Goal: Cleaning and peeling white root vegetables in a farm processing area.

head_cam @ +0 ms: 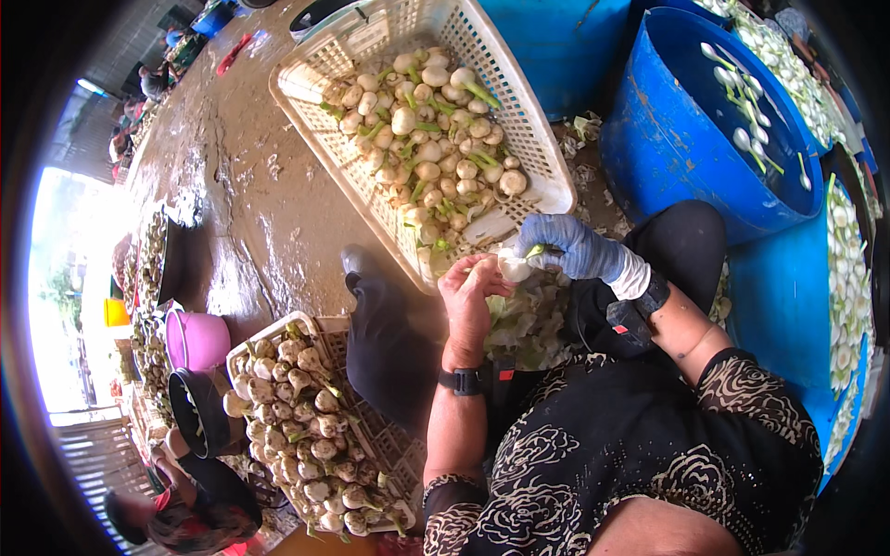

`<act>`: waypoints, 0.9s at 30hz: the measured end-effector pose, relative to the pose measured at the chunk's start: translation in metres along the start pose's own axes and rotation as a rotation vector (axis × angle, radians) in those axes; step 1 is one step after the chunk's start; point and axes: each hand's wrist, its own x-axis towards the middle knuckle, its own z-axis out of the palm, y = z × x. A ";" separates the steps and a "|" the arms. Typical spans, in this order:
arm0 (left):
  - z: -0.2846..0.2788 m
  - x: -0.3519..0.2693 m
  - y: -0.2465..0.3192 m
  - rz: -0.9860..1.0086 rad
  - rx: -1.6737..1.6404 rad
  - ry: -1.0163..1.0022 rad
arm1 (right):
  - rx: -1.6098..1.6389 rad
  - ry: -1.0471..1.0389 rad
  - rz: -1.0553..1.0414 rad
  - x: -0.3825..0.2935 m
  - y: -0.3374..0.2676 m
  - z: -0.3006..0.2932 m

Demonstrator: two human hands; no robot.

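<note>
A white bulb [513, 266], garlic by its look, is held between my two hands. My bare left hand [474, 286] pinches at its left side with thumb and fingers. On the other side my right hand [573, 247], in a blue-grey glove, grips the bulb's short green stem [534, 251]. Whether the gloved fingers also hold a small tool is hidden. Loose pale peelings [532, 323] lie below, between my legs. Just beyond my hands stands a cream plastic crate [549, 163] with many unpeeled bulbs [431, 132] in it.
Left of my leg, a second crate [407, 452] carries dirtier bulbs [306, 424]. To the right, white bulbs float in a blue tub [626, 132] of water. A pink bucket [198, 339] and a black bucket [198, 413] stand near another person [201, 497]. The floor [236, 160] is wet.
</note>
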 end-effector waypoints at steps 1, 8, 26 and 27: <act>-0.001 0.000 -0.001 0.016 0.070 -0.008 | 0.002 -0.020 0.014 0.000 -0.002 0.001; -0.001 -0.002 -0.009 0.129 0.205 0.006 | -0.037 0.053 0.004 -0.004 0.006 0.003; -0.011 -0.002 -0.040 -0.203 0.993 -0.466 | 0.155 0.426 0.237 0.043 0.009 -0.026; -0.016 -0.001 -0.049 -0.161 1.073 -0.566 | 0.209 0.431 0.198 0.064 0.003 -0.045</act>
